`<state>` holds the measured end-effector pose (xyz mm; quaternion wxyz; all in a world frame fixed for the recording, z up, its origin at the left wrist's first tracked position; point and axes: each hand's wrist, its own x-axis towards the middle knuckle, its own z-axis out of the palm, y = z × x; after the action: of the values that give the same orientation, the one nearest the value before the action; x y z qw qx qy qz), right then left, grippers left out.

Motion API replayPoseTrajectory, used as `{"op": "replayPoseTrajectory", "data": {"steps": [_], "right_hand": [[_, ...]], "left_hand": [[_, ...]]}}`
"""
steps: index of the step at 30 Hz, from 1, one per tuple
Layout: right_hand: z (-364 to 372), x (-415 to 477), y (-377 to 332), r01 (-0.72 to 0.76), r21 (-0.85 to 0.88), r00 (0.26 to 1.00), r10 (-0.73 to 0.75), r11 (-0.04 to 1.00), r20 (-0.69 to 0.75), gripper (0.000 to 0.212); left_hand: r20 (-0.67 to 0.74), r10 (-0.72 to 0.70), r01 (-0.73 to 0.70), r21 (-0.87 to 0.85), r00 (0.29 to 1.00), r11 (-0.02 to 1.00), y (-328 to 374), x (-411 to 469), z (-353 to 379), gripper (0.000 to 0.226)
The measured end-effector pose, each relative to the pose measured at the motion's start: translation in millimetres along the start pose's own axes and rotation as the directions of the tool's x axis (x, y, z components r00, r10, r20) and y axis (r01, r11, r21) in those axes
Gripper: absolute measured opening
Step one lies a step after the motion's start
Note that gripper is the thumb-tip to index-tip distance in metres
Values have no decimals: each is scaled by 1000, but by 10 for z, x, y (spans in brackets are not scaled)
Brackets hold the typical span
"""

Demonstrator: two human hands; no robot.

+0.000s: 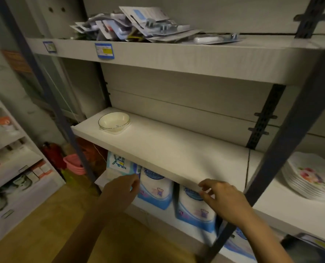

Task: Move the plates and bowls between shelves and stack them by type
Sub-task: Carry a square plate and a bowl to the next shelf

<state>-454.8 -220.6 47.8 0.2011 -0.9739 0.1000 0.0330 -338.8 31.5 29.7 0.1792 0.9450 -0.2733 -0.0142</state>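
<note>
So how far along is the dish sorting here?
Seemingly done: a stack of flowered plates sits on the right-hand shelf. In hand: nothing; the left hand and right hand hover empty, fingers loosely curled, at the front edge of the middle shelf. Left: the bowl there rests on a white square dish, so those types look unsorted.

Bowl on the middle shelf, plates one bay over.
The bowl (113,121) sits at the far left end of the middle shelf (176,149), at 10 o'clock. The stack of plates (309,177) lies at 3 o'clock on the neighbouring shelf, beyond the upright post (283,149). Packets (138,25) are heaped on the top shelf (176,59) at 12 o'clock. Bags (156,188) stand under the middle shelf at 6 o'clock, behind the left hand (119,188) and right hand (224,198).
</note>
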Motion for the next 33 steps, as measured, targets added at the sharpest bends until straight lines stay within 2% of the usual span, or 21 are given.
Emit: {"op": "replayPoseTrajectory", "data": {"steps": [10, 15, 21, 25, 29, 33], "right_hand": [[232, 887, -770, 49, -77, 999, -49, 996, 3, 35], [419, 1605, -1146, 56, -51, 998, -57, 997, -11, 36], [596, 2399, -1580, 9, -10, 1000, -9, 1000, 30, 34], [732, 2873, -1812, -42, -55, 998, 45, 998, 52, 34], [884, 3336, -2002, -109, -48, 992, 112, 993, 50, 33], [1044, 3793, -2221, -262, 70, 965, 261, 962, 24, 43]], "left_hand": [[-67, -27, 27, 2, 997, 1000, -991, 418, -401, 19], [-87, -37, 39, 20, 996, 999, -1591, 889, -621, 18], [-36, -57, 58, 36, 998, 998, -2143, 1478, -900, 21], [5, -70, 70, 4, 998, 998, -2476, 1813, -977, 12], [28, -78, 77, 26, 997, 997, -2852, 2173, -960, 16], [72, -40, 39, 24, 997, 999, -3212, 2505, -936, 17]]}}
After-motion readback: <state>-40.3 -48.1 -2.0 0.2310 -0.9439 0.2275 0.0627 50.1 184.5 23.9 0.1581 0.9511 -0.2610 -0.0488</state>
